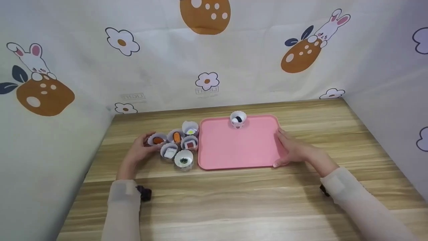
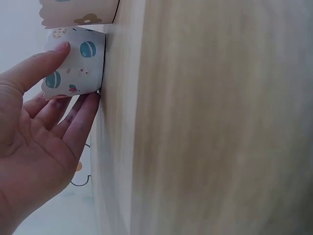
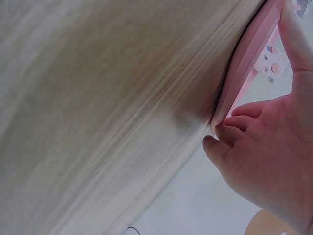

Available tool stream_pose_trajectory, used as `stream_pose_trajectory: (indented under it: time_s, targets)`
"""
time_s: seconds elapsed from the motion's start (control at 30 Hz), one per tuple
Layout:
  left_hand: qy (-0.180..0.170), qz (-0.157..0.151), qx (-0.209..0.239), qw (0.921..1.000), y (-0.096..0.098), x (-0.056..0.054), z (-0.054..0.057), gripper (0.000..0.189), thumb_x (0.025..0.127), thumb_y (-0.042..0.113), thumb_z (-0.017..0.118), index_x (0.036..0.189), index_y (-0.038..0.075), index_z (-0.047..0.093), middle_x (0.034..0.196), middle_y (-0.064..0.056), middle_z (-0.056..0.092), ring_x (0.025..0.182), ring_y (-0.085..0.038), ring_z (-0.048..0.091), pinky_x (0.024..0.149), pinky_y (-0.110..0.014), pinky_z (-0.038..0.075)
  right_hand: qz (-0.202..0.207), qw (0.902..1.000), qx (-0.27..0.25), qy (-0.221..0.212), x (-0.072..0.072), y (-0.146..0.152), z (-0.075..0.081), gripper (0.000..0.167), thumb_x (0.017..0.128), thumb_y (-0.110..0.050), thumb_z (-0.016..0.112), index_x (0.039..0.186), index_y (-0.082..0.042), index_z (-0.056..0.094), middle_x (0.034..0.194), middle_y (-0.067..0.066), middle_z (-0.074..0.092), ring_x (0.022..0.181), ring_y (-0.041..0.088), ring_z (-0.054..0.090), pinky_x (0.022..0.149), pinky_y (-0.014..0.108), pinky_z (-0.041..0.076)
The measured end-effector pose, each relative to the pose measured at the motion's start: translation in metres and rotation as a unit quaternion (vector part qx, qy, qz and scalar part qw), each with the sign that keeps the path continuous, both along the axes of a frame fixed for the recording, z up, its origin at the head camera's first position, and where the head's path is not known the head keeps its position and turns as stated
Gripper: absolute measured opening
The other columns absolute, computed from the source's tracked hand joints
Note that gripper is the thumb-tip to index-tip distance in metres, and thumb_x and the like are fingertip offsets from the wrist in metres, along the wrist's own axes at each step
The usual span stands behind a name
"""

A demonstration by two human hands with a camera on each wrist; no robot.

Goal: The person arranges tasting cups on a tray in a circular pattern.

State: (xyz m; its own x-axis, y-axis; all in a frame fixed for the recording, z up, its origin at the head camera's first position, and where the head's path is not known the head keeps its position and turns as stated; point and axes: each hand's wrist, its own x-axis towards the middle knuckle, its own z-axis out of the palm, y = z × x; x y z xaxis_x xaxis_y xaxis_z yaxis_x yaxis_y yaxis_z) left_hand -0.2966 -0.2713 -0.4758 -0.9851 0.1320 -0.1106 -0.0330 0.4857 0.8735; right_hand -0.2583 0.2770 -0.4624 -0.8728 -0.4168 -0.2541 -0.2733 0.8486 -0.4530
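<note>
My left hand (image 1: pixel 139 150) holds a paper baking cup (image 2: pixel 78 63) at the left end of a group, its thumb on one side and fingers on the other. An orange-red piece (image 1: pixel 158 140) lies inside that cup. Farther right, my right hand (image 1: pixel 292 149) grips the right edge of a pink tray (image 1: pixel 239 147), thumb by the near corner and fingertips at the rim (image 3: pixel 239 81). One cup with a white-and-black piece (image 1: pixel 237 119) stands at the tray's far edge.
Beside the tray's left edge, several cups cluster: one with an orange piece (image 1: pixel 177 137), one with a yellow-and-white piece (image 1: pixel 190 130), one with a dark red piece (image 1: pixel 190 144), one with a white piece (image 1: pixel 170 152) and one with a green-black piece (image 1: pixel 184 160). A printed curtain (image 1: pixel 160 77) hangs behind the wooden table (image 1: pixel 214 201).
</note>
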Motion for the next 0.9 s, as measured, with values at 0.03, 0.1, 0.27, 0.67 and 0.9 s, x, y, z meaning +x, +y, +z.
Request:
stream_pose_trajectory:
  time_s: [0.03, 0.1, 0.27, 0.67, 0.9]
  targets:
    - [0.002, 0.005, 0.002, 1.0000, 0.000, 0.000, 0.000, 0.074, 0.091, 0.015, 0.072, 0.150, -0.005, 0.033, 0.150, -0.028, 0.044, 0.139, -0.038, 0.043, 0.119, -0.044, 0.033, 0.000, 1.0000, 0.000, 0.001, 0.000, 0.000, 0.000, 0.130, 0.074, -0.055, 0.082, 0.155, 0.011, 0.003, 0.163, 0.031, -0.005, 0.151, 0.050, 0.003, 0.124, 0.059, 0.011]
    - [0.010, 0.014, -0.003, 0.9998, -0.001, 0.000, 0.000, 0.071, 0.091, 0.015, 0.072, 0.148, -0.007, 0.036, 0.147, -0.029, 0.046, 0.136, -0.038, 0.046, 0.116, -0.041, 0.036, -0.001, 1.0000, 0.001, 0.001, -0.001, 0.000, 0.000, 0.130, 0.074, -0.055, 0.082, 0.155, 0.011, 0.004, 0.164, 0.031, -0.005, 0.151, 0.049, 0.003, 0.124, 0.059, 0.011]
    - [0.022, 0.024, 0.000, 0.9995, -0.004, 0.001, 0.003, 0.065, 0.092, 0.009, 0.068, 0.145, -0.012, 0.036, 0.146, -0.033, 0.045, 0.137, -0.040, 0.045, 0.115, -0.039, 0.036, -0.001, 1.0000, 0.002, -0.001, -0.001, -0.001, 0.001, 0.130, 0.074, -0.055, 0.082, 0.155, 0.010, 0.003, 0.164, 0.030, -0.005, 0.151, 0.049, 0.003, 0.124, 0.059, 0.012]
    - [0.008, 0.032, 0.001, 0.9995, -0.008, 0.001, 0.023, 0.070, 0.094, 0.012, 0.066, 0.149, -0.011, 0.029, 0.151, -0.033, 0.037, 0.143, -0.042, 0.036, 0.123, -0.048, 0.028, -0.005, 1.0000, -0.003, -0.003, -0.003, -0.002, 0.001, 0.131, 0.073, -0.054, 0.083, 0.155, 0.011, 0.004, 0.164, 0.031, -0.004, 0.151, 0.049, 0.004, 0.123, 0.059, 0.013]
    - [0.015, 0.029, 0.003, 0.9995, -0.006, 0.001, 0.035, 0.072, 0.094, 0.014, 0.067, 0.150, -0.009, 0.028, 0.152, -0.033, 0.037, 0.143, -0.043, 0.037, 0.122, -0.049, 0.029, -0.004, 1.0000, -0.004, 0.001, -0.003, -0.003, 0.001, 0.131, 0.073, -0.054, 0.084, 0.154, 0.012, 0.005, 0.163, 0.032, -0.003, 0.151, 0.050, 0.007, 0.123, 0.060, 0.016]
